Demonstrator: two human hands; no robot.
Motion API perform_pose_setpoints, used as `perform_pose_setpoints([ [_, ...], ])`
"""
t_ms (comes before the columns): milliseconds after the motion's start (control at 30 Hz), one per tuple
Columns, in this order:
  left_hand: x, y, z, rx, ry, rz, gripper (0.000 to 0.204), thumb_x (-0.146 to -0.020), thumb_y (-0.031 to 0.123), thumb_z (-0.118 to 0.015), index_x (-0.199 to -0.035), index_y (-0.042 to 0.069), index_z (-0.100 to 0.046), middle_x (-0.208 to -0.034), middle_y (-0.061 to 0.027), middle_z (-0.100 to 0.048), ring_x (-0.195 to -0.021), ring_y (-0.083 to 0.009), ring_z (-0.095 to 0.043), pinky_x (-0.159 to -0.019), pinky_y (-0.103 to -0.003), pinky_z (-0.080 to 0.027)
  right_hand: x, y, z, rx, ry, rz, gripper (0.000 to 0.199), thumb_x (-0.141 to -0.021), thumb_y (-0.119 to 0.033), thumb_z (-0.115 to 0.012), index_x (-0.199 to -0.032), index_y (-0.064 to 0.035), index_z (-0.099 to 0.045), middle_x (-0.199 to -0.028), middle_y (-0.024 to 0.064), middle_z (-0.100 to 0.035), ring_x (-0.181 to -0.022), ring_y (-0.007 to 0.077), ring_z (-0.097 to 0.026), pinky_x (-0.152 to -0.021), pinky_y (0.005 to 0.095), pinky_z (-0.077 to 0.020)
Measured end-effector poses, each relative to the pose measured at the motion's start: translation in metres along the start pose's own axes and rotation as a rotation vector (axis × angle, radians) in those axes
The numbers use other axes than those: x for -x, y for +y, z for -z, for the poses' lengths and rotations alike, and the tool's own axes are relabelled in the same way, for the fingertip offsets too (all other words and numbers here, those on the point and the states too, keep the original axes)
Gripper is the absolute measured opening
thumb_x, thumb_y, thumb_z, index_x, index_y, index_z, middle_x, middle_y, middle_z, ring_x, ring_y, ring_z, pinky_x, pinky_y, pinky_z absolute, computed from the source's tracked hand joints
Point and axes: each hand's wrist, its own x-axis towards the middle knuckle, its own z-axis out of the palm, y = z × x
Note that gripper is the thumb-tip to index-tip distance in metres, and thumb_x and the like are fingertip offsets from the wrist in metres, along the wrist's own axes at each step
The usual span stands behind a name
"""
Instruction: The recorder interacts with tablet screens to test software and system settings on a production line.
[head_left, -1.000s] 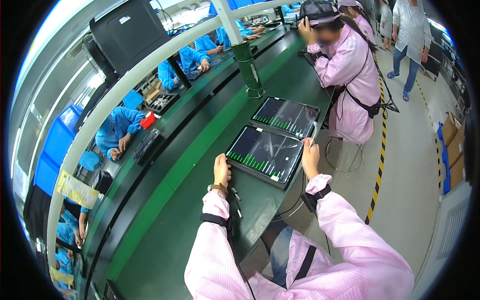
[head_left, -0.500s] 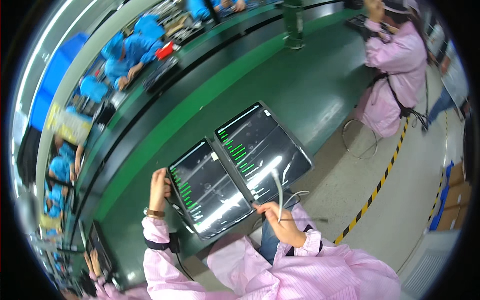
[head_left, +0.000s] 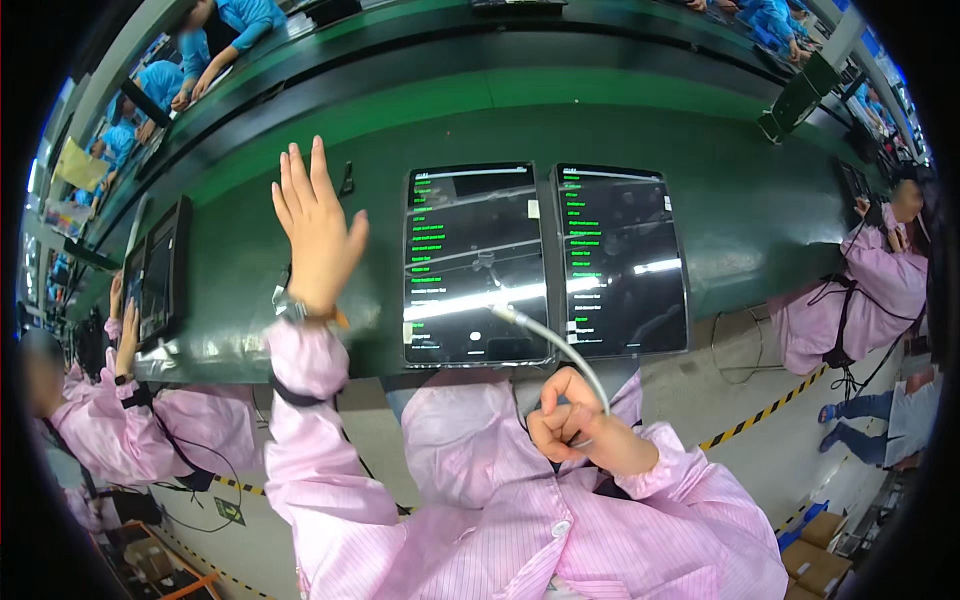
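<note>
Two black tablets lie side by side on the green bench, the left tablet (head_left: 475, 255) and the right tablet (head_left: 625, 255). Both screens are lit with a list of green and white lines, under a glossy clear film. My left hand (head_left: 318, 230) is held up, fingers stretched and palm down, left of the left tablet and apart from it. My right hand (head_left: 585, 425), in front of the bench edge, has its fingers curled around a bendy white cable (head_left: 560, 342). The cable arcs up to the left, its free end over the lower part of the left tablet's screen.
A small black object (head_left: 347, 178) lies on the green bench (head_left: 350, 130) beyond my left hand. A co-worker in pink at the left handles a dark tablet (head_left: 160, 275); another person (head_left: 860, 290) sits at the right. Black-and-yellow tape (head_left: 765, 408) marks the floor.
My left hand has let go of the left tablet's edge and opened out beside it. My right hand has moved off the tablets' near edge, still with the white cable. The view has turned.
</note>
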Motion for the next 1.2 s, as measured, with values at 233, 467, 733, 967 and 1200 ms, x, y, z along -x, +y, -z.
perform_pose_setpoints([
  [233, 0.123, 0.117, 0.075, 1.793, -0.941, -0.068, 0.032, -0.094, 0.015, -0.04, -0.107, -0.008, -0.059, -0.111, -0.0207, -0.06, -0.107, -0.0341, -0.056, -0.094, -0.04, -0.041, -0.016, 0.025, 0.003, -0.101, -0.612, -0.389, 0.033, -0.101, -0.04, -0.029, -0.107, -0.0087, -0.04, -0.072, 0.0028, -0.043, -0.059, 0.0082, -0.037, -0.053, 0.0214, -0.03],
  [467, 0.166, 0.119, 0.095, 1.98, -0.648, -0.077, 0.019, -0.087, 0.006, -0.058, -0.1, -0.007, -0.064, -0.1, -0.0197, -0.066, -0.102, -0.0351, -0.062, -0.092, -0.043, -0.047, 0.012, 0.021, -0.015, 0.731, -0.349, 0.112, 0.05, -0.099, -0.036, -0.042, -0.132, 0.0018, -0.041, -0.134, 0.0187, -0.042, -0.124, 0.0325, -0.042, -0.103, 0.0407, -0.0348],
  [733, 0.214, 0.101, 0.102, 1.553, -0.163, 0.469, 0.023, -0.093, 0.013, -0.054, -0.075, 0.0, -0.056, -0.079, -0.0167, -0.065, -0.061, -0.0231, -0.063, -0.053, -0.032, -0.05, 0.097, -0.012, 0.034, 0.507, 0.337, 0.072, 0.051, -0.093, -0.045, -0.049, -0.104, 0.0037, -0.057, -0.097, 0.0145, -0.062, -0.085, 0.0213, -0.06, -0.077, 0.0354, -0.0481],
  [967, 0.202, 0.007, 0.195, 1.68, 0.547, 0.497, 0.025, -0.102, 0.02, -0.034, -0.08, 0.01, -0.042, -0.048, 0.0048, -0.028, -0.041, -0.0043, -0.024, -0.042, -0.02, -0.02, 0.173, -0.058, 0.062, 0.26, 1.179, 0.828, 0.046, -0.099, -0.052, -0.03, -0.085, -0.0096, -0.042, -0.05, -0.004, -0.03, -0.041, 0.0038, -0.022, -0.04, 0.0192, -0.0218],
  [1200, 0.181, 0.017, 0.167, 2.236, 0.069, 0.278, 0.022, -0.098, 0.023, -0.04, -0.086, 0.006, -0.047, -0.049, 0.0019, -0.043, -0.037, -0.0069, -0.032, -0.041, -0.022, -0.027, 0.177, -0.018, 0.053, 0.779, 1.207, 0.169, 0.047, -0.099, -0.05, -0.033, -0.08, -0.0093, -0.045, -0.054, -0.0024, -0.035, -0.043, 0.0069, -0.032, -0.041, 0.0217, -0.0258],
])
